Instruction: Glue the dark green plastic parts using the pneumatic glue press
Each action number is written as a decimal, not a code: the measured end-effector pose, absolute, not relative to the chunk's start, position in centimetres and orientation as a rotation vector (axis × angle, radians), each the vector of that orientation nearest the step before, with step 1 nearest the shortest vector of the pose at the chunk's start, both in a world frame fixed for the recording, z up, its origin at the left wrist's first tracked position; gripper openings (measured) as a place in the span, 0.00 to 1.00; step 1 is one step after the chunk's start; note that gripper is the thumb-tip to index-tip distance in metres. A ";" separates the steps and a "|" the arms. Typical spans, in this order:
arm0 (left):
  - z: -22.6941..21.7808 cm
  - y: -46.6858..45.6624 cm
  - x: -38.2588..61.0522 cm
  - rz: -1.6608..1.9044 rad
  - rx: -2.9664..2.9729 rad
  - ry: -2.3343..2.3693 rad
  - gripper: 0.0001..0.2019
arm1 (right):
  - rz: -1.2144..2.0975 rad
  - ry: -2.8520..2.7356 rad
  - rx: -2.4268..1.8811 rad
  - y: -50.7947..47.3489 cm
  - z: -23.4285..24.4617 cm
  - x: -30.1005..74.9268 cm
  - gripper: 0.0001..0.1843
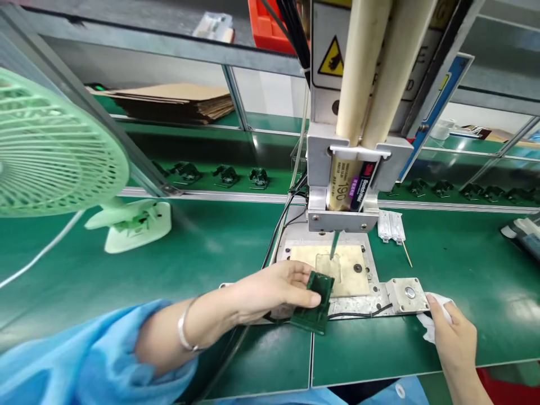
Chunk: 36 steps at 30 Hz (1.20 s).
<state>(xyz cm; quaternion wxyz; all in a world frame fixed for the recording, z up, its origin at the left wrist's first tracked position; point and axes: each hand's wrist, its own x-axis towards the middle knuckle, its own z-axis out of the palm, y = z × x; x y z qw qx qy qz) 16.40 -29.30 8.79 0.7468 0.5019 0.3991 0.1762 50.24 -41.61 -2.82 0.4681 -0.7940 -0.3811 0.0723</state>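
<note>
My left hand [291, 287] grips a dark green rectangular plastic part [314, 309] between thumb and fingers, tilted in front of the pale fixture plate [354, 275]. Above that plate a thin nozzle [334, 244] points down from the dispensing machine, which carries a Scotch-Weld adhesive cartridge [352, 183]. At the right, my right hand [455, 337] is closed on a crumpled white wipe [432, 323]. Its fingertips are beside the metal box with a round push button [409, 292]. The undersides of both hands' grips are hidden.
A light green fan [54, 146] stands at the left. Behind a metal rail, several small dark parts [225, 175] sit on a green strip. A stack of cardboard sheets [177, 101] lies farther back. Clear plastic pieces and a thin stick [391, 226] lie right of the machine.
</note>
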 end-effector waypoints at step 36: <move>2.2 -33.1 7.1 0.955 1.331 1.601 0.21 | 0.600 -0.809 -1.744 -38.4 -1.6 48.0 0.27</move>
